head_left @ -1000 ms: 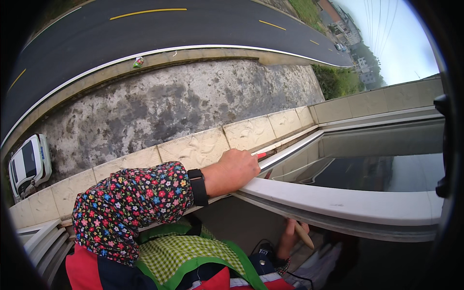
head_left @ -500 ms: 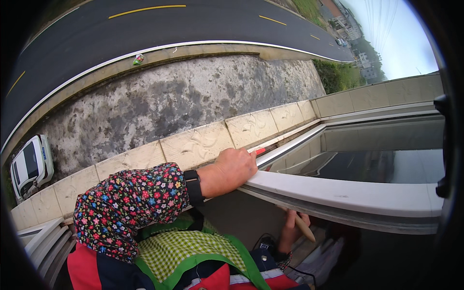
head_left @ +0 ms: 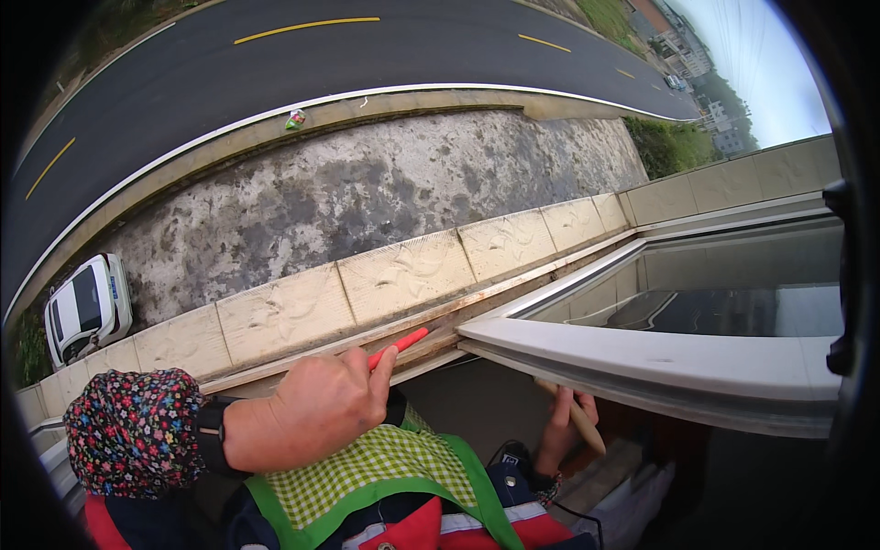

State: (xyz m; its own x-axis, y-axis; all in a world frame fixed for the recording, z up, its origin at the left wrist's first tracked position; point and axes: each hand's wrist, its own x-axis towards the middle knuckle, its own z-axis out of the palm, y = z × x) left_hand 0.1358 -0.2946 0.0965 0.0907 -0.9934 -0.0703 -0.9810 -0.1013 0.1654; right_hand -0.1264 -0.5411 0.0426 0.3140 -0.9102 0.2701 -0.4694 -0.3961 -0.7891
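Note:
My left hand (head_left: 321, 403), in a floral sleeve with a dark wristband, is closed on a slim red stick-like tool (head_left: 400, 347). The tool points right and away, its end over the dirty window sill track (head_left: 440, 332); its exact kind is unclear. Just right of that tip is the corner of a white-framed window sash (head_left: 642, 353). Lower down, partly behind the sash frame, my right hand (head_left: 557, 426) grips a pale wooden handle (head_left: 587, 429). Whatever sits at the handle's other end is hidden.
Beyond the sill runs a ledge of cream patterned tiles (head_left: 403, 280). Far below lie stained concrete (head_left: 367, 188), a white car (head_left: 87, 307) and a road (head_left: 458, 46). A green checked apron (head_left: 367, 477) covers my front. Dark shadow fills the lower right.
My left hand has moved left and toward me, away from the sash corner, carrying the red tool, which now shows more fully. My right hand still holds the wooden handle. The view has shifted slightly.

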